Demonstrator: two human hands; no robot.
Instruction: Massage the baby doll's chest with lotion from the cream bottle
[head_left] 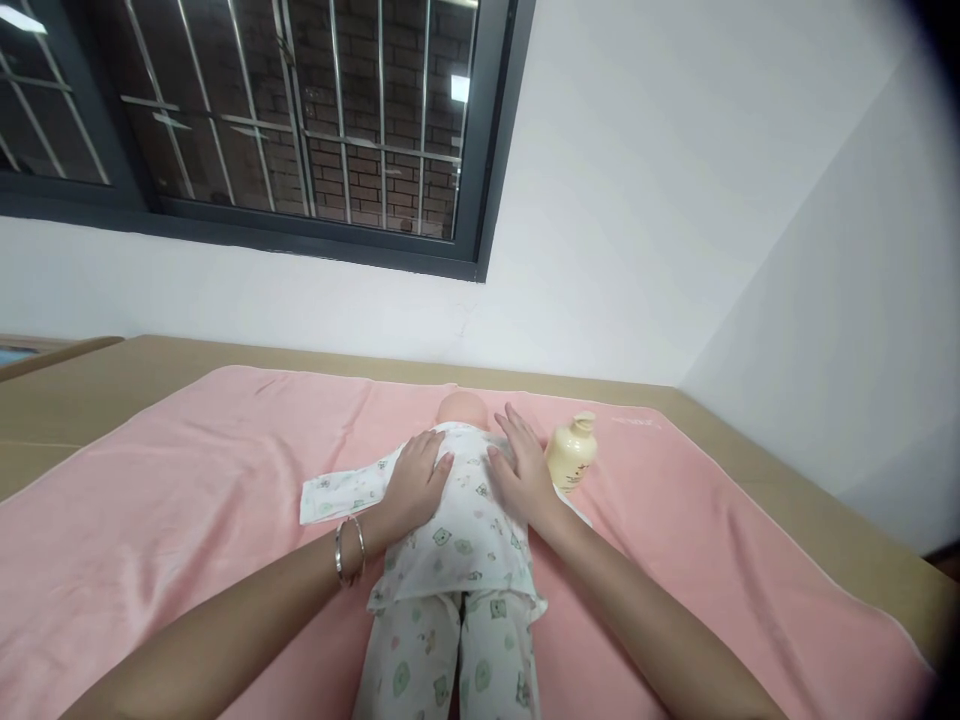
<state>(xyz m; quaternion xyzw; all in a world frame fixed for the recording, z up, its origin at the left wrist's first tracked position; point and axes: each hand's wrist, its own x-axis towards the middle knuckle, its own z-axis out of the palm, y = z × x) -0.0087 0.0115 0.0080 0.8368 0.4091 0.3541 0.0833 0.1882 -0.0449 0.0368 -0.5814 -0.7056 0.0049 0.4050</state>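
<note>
A baby doll [463,408] lies on its back, its head pointing away from me. It wears a white long-sleeved top [469,535] and matching trousers [495,650], both printed with small green animals. My left hand [418,478] rests open on the left side of the doll's chest, palm down, fingers stretched. On the other side of the chest, my right hand [525,470] lies open with its fingers spread. A cream pump bottle [571,452] stands just right of my right hand. The left sleeve [341,497] reaches out sideways; my right arm partly hides the other one.
Under the doll a pink blanket [225,480] with some wrinkles covers a tan surface [172,360]. A white wall [600,250] rises behind it, with a dark-framed barred window [480,200] at upper left.
</note>
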